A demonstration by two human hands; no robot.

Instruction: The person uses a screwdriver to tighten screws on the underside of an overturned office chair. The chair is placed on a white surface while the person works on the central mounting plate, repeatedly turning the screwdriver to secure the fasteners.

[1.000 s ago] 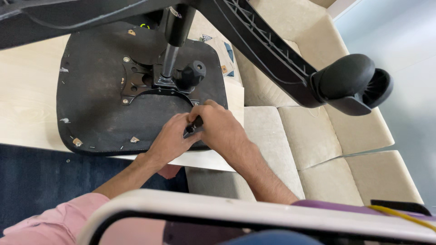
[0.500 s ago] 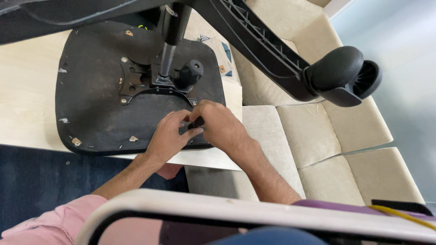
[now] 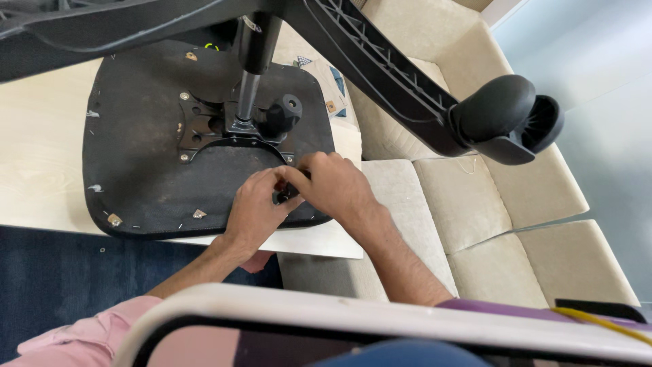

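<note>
Small dark fitting (image 3: 288,192): pinched between left hand (image 3: 255,211) and right hand (image 3: 336,187) at 5 o'clock on the upturned black fabric-covered chair seat (image 3: 136,170), which lies flat on the pale wooden table (image 3: 41,163), exposing its underside; black castor (image 3: 509,119) at 2 o'clock.

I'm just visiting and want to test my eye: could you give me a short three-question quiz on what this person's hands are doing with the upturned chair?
1. True or false: both hands meet at the near edge of the black seat underside.
2. What hangs at upper right? A) a lamp B) a caster wheel C) a cup
3. What does the seat lie on?

Key
1. True: the left hand and right hand pinch a small dark part there.
2. B: the caster wheel.
3. A pale wooden table.
</note>
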